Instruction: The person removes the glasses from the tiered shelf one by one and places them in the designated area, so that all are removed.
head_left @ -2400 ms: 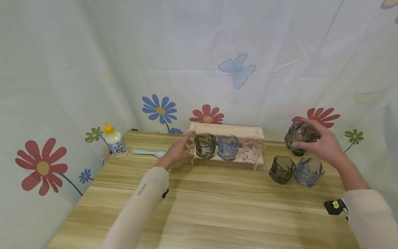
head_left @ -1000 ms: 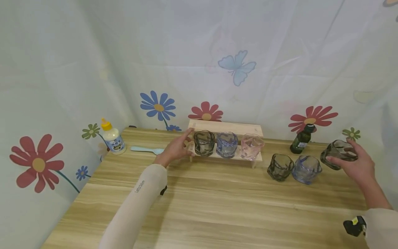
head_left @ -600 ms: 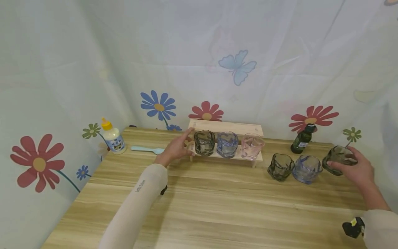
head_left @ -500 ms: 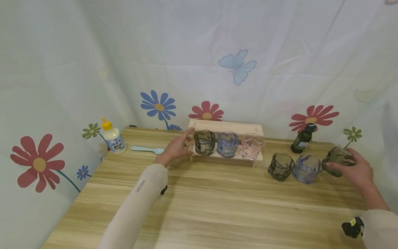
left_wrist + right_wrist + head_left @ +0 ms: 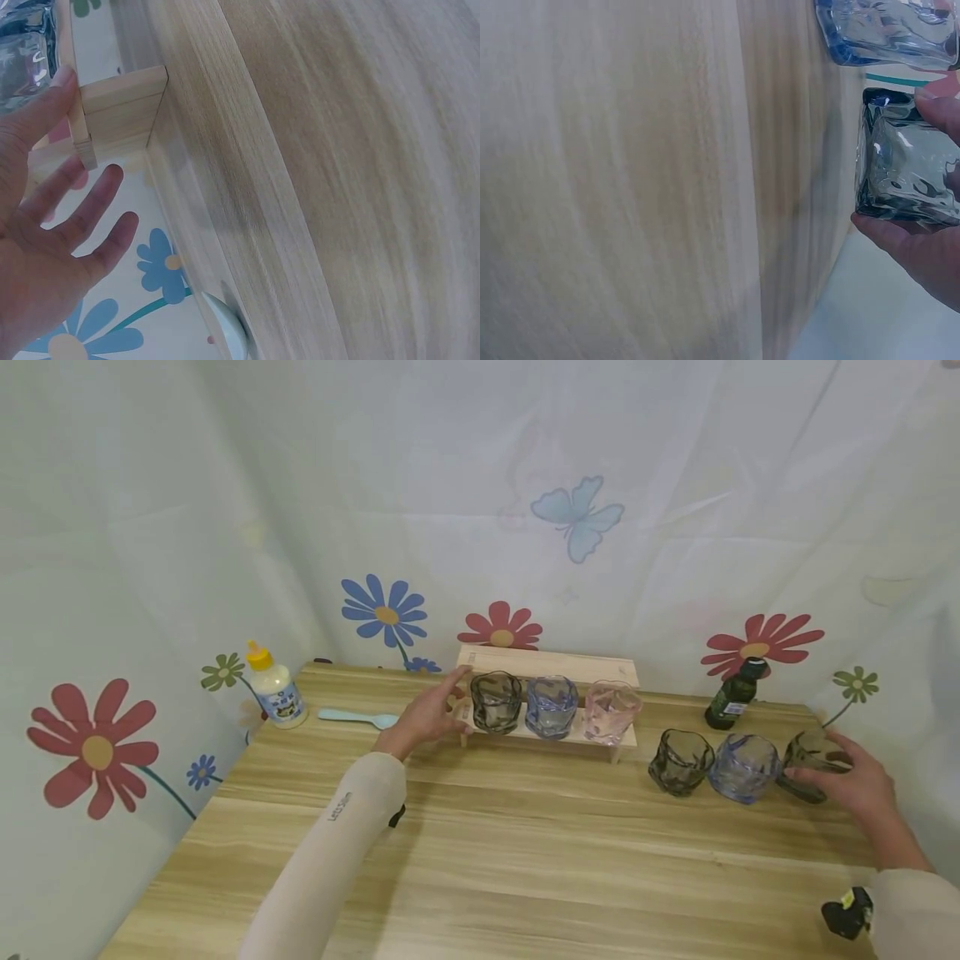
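Observation:
My right hand (image 5: 864,781) grips a smoky grey glass (image 5: 807,760) by its sides at the right end of a row. The glass stands upright, close to the table, right beside a blue-tinted glass (image 5: 745,770); another smoky glass (image 5: 680,764) is left of that one. In the right wrist view, thumb and fingers lie on opposite sides of the held glass (image 5: 904,161). My left hand (image 5: 426,720) holds the left end of a small two-tier wooden rack (image 5: 547,665). A smoky glass (image 5: 496,703), a blue one (image 5: 551,708) and a pink one (image 5: 612,713) stand on its lower tier.
A dark green bottle (image 5: 735,695) stands behind the right-hand row. On the left are a yellow-capped bottle (image 5: 276,687) and a pale blue spoon (image 5: 356,718). A floral curtain (image 5: 480,510) hangs behind the wooden table (image 5: 525,852).
My right hand has carried the smoky glass from in front of the green bottle rightward, then down beside the blue glass. My left hand has stayed at the rack's end.

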